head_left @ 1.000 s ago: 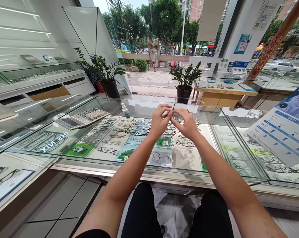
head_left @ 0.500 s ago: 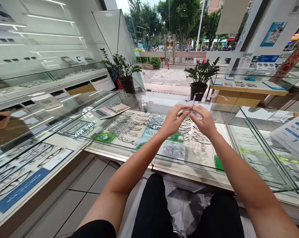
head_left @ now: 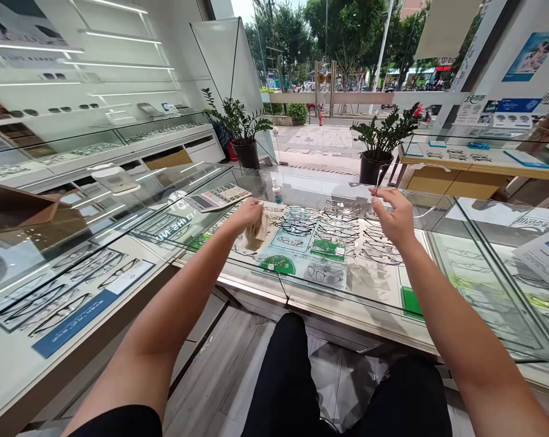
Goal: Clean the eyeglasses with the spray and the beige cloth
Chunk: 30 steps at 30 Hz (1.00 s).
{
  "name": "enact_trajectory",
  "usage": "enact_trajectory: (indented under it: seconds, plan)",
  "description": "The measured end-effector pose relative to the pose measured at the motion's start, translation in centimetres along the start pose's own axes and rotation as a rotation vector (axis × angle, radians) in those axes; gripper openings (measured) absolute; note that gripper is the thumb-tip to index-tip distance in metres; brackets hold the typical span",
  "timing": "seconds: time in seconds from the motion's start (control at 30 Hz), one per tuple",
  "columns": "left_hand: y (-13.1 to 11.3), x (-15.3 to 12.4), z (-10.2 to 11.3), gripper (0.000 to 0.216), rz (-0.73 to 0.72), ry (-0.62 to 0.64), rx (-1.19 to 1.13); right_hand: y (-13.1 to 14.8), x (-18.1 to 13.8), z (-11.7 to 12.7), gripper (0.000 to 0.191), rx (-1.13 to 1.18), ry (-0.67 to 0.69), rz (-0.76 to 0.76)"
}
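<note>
My right hand [head_left: 394, 215] is raised over the glass counter, thumb and fingers pinched on a thin-framed pair of eyeglasses [head_left: 432, 211]. Its slender temples stick up and out past my fingers; the lenses are hard to make out. To the left, my left hand [head_left: 251, 213] hangs low at the counter top, between the calculator [head_left: 220, 197] and the spray bottle [head_left: 277, 193]. Its fingers are closed and point down, and whatever they hold is hidden. A tan shape below that hand looks like its reflection in the glass.
Under the glass top [head_left: 238, 279] lie rows of eyeglass frames [head_left: 336, 227] with green cards [head_left: 329, 249]. A white device [head_left: 115, 178] and a cardboard box [head_left: 19, 206] are at the left. Potted plants [head_left: 375, 164] stand beyond the counter; a printed sheet [head_left: 545, 255] is at right.
My hands, together before, are now apart. The left has swung left and down to the counter beside the calculator. The right keeps the eyeglasses, a little further right. The view has turned slightly left.
</note>
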<state>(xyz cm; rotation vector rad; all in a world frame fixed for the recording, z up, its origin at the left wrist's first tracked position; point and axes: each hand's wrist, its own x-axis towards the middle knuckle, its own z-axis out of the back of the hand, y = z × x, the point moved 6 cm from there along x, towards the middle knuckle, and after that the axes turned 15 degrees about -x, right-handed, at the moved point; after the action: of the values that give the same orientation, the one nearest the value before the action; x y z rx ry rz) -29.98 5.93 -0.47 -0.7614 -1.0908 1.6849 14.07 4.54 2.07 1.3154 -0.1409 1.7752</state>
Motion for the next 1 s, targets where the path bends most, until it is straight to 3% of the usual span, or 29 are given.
enact_trajectory:
  seconds: [0.17, 0.3, 0.43, 0.53, 0.73, 0.87, 0.93, 1.0]
  plan:
    - [2.5, 2.6, 2.1, 0.024, 0.042, -0.039, 0.13, -0.1, -0.1, -0.1, 0.028, -0.005, 0.001, 0.009]
    - [3.4, 4.3, 3.1, 0.007, 0.007, -0.114, 0.194, -0.2, -0.1, -0.1, 0.029, -0.019, -0.012, 0.005]
    - [4.0, 5.6, 3.1, 0.03, -0.042, -0.146, 0.214, -0.2, -0.1, -0.1, 0.027, -0.022, -0.014, 0.009]
    - [3.4, 5.8, 2.7, 0.034, -0.147, -0.181, 0.244, -0.2, -0.1, -0.2, 0.026, -0.024, -0.015, 0.019]
    - [1.1, 6.6, -0.4, 0.036, -0.315, -0.145, 0.179, -0.2, -0.1, -0.3, 0.026, -0.034, -0.01, 0.03]
    - [0.7, 8.6, -3.6, 0.067, -0.229, -0.101, -0.085, -0.4, 0.0, -0.2, 0.022, -0.044, -0.027, 0.017]
    - [0.8, 9.6, -5.0, 0.066, -0.159, -0.118, -0.152, -0.6, 0.1, -0.1, 0.019, -0.036, -0.042, -0.001]
    - [0.7, 10.2, -5.9, 0.053, -0.114, -0.148, -0.155, -0.9, 0.2, 0.0, 0.017, -0.032, -0.055, -0.015]
